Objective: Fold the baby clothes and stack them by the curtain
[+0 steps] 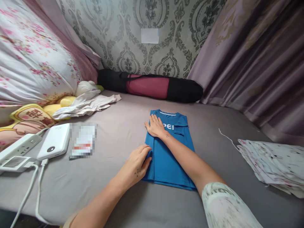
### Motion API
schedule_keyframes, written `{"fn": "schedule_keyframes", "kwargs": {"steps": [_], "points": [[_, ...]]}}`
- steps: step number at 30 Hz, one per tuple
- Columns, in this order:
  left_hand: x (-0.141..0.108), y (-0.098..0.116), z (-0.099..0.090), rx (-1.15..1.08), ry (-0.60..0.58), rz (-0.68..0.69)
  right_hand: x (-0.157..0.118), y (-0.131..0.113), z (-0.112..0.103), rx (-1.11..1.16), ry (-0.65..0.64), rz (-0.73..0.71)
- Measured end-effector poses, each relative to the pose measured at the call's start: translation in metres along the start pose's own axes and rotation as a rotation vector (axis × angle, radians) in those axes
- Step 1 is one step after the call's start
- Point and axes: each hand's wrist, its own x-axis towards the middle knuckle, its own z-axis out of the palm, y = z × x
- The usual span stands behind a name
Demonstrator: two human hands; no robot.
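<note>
A blue T-shirt (171, 158) with white letters lies on the grey bed sheet, its sides folded inward and its neckline facing away from me. My left hand (139, 163) is closed on the shirt's left edge near the hem, a bit of blue cloth showing between thumb and fingers. Flat on the upper left of the shirt rests my right hand (155, 126), fingers stretched out, its forearm crossing over the cloth. That arm covers part of the lettering.
To the left are a white power bank (55, 139), a power strip (20, 147), cables and a blurred packet (83, 141). Crumpled white cloth (87, 104) lies behind them. A long black and red bag (149, 86) lies along the wall. Folded patterned fabric (273, 164) sits at right.
</note>
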Motion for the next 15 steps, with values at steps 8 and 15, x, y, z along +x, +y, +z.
{"fn": "schedule_keyframes", "kwargs": {"steps": [8,15], "points": [[-0.001,-0.001,-0.001,0.022,-0.014,0.031,0.006,0.006,-0.001,0.117,-0.023,-0.03],[0.001,0.004,-0.003,0.026,-0.03,0.043,-0.016,0.06,-0.04,0.147,0.15,0.055]]}}
